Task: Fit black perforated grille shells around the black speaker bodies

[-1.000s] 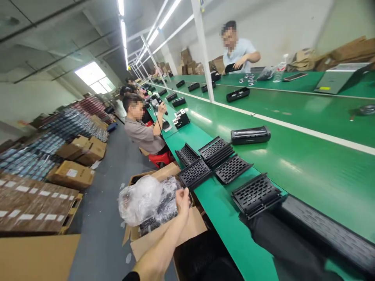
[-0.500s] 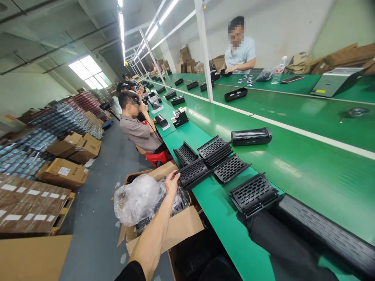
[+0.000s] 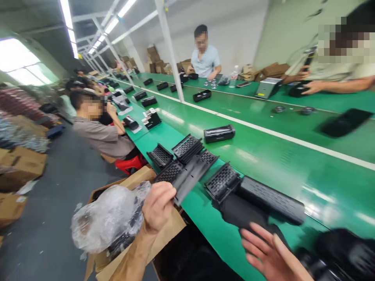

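Black panel (image 3: 189,178) lifted in left hand (image 3: 158,206), right hand (image 3: 265,253) newly in view

The one camera sits up on the worker's head over there, looking forward and down across the green table (image 3: 209,234), left hand (image 3: 159,207) and right hand (image 3: 263,251) close before it, bright window (image 3: 22,64) far off.

Honestly can't read any lettering here lol. Far side, the bottle (image 3: 233,78) has a reddish label (image 3: 233,82) and the silver box (image 3: 266,87) a yellow sticker (image 3: 260,95), both too tiny.
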The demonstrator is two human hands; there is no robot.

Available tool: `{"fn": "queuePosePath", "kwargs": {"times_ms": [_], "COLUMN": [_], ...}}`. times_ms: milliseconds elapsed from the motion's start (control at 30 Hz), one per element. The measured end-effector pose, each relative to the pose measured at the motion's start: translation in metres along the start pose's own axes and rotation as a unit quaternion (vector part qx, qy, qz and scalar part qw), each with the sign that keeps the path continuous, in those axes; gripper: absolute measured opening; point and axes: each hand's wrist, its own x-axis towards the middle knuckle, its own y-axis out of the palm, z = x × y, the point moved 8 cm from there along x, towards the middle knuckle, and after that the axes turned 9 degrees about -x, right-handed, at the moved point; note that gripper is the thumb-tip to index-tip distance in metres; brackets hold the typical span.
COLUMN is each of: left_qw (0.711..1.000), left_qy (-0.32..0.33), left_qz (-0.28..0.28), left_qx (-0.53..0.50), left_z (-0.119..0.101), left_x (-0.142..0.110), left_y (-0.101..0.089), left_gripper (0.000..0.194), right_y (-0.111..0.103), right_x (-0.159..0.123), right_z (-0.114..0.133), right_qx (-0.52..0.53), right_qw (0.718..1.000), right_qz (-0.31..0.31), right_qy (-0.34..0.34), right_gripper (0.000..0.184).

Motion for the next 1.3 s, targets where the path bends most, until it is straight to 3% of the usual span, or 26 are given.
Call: {"fn": "queuePosePath", "kwargs": {"times_ms": [67, 133, 233, 333, 400, 467, 533, 567, 600, 633, 700, 733, 767, 800, 900, 967, 1067, 1167, 1300], "left_qw": [0.979, 0.932, 0.876, 0.85, 0.853, 0.878, 0.907, 0.9, 0.862, 0.787, 0.571, 0.477, 0.417, 0.393, 0.426, 0.443, 0.447, 0.457, 0.45], "left_qy": [0.146, 0.245, 0.307, 0.321, 0.296, 0.218, 0.046, -0.081, -0.226, -0.375, -0.6, -0.659, -0.691, -0.706, -0.697, -0.688, -0.687, -0.684, -0.712], "left_qz": [0.127, 0.236, 0.304, 0.316, 0.319, 0.306, 0.272, 0.254, 0.248, 0.254, 0.279, 0.283, 0.274, 0.254, 0.205, 0.208, 0.218, 0.215, 0.194], "left_qx": [-0.058, -0.128, -0.215, -0.274, -0.289, -0.298, -0.319, -0.344, -0.379, -0.418, -0.485, -0.508, -0.523, -0.532, -0.539, -0.535, -0.53, -0.527, -0.504], "left_z": [-0.065, -0.11, -0.141, -0.147, -0.144, -0.133, -0.109, -0.092, -0.075, -0.065, -0.07, -0.081, -0.09, -0.095, -0.097, -0.099, -0.102, -0.106, -0.109], "left_x": [0.008, 0.005, -0.008, -0.026, -0.034, -0.036, -0.036, -0.04, -0.053, -0.074, -0.123, -0.14, -0.15, -0.155, -0.155, -0.154, -0.154, -0.149, -0.148], "left_y": [0.03, 0.054, 0.077, 0.09, 0.097, 0.107, 0.123, 0.135, 0.151, 0.17, 0.204, 0.216, 0.224, 0.23, 0.239, 0.243, 0.25, 0.255, 0.261], "left_gripper": [0.03, 0.02, 0.013, 0.014, 0.018, 0.031, 0.039, 0.037, 0.033, 0.036, 0.057, 0.064, 0.066, 0.063, 0.051, 0.051, 0.052, 0.049, 0.051], "right_y": [0.036, 0.043, 0.009, -0.037, -0.062, -0.079, -0.091, -0.096, -0.1, -0.102, -0.104, -0.105, -0.108, -0.111, -0.127, -0.138, -0.149, -0.152, -0.158], "right_x": [0.003, 0.003, -0.005, -0.022, -0.031, -0.038, -0.044, -0.047, -0.051, -0.055, -0.064, -0.068, -0.073, -0.077, -0.09, -0.097, -0.111, -0.127, -0.135], "right_z": [0.013, 0.024, 0.019, 0.002, -0.01, -0.022, -0.032, -0.036, -0.039, -0.041, -0.042, -0.043, -0.044, -0.044, -0.046, -0.047, -0.05, -0.049, -0.058], "right_qx": [0.121, 0.169, 0.181, 0.196, 0.216, 0.239, 0.257, 0.259, 0.255, 0.245, 0.213, 0.193, 0.17, 0.143, 0.022, -0.061, -0.112, -0.091, 0.116], "right_qw": [0.986, 0.977, 0.982, 0.978, 0.97, 0.96, 0.951, 0.947, 0.945, 0.944, 0.946, 0.949, 0.951, 0.953, 0.957, 0.949, 0.925, 0.905, 0.916], "right_qz": [0.11, 0.13, 0.045, -0.048, -0.085, -0.105, -0.125, -0.137, -0.146, -0.151, -0.153, -0.153, -0.158, -0.167, -0.219, -0.267, -0.349, -0.404, -0.361], "right_qy": [0.02, 0.013, -0.005, -0.045, -0.075, -0.097, -0.119, -0.131, -0.145, -0.159, -0.189, -0.199, -0.205, -0.208, -0.188, -0.154, -0.102, -0.096, -0.129], "right_gripper": [0.07, 0.056, 0.031, 0.034, 0.038, 0.042, 0.045, 0.047, 0.05, 0.053, 0.058, 0.059, 0.06, 0.061, 0.06, 0.06, 0.063, 0.06, 0.039]}}
